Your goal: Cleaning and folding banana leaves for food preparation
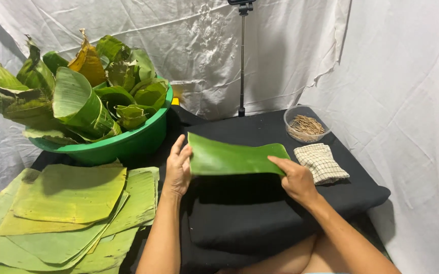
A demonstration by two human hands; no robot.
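Head camera, looking down at a person's two bare forearms over a black cloth-covered table (260, 223).

The left hand (179, 170) and the right hand (296, 178) each grip one end of a green banana leaf piece (232, 158), held up between them just above the black surface. The left fingers (177, 148) curl over the leaf's left edge; the right forefinger (279, 163) lies along its right edge, with the thumb hidden behind.

Just right of the right hand lies a folded checked cloth (322, 162), and beyond that a clear round bowl of thin brown sticks (306, 124).

Left of the left hand is a stack of flat leaf sheets (67, 213). Beyond it, a green plastic basin (128, 139) holds rolled leaves (77, 104).

Beyond both hands, a thin black stand (241, 61) rises against white draped fabric (382, 76).
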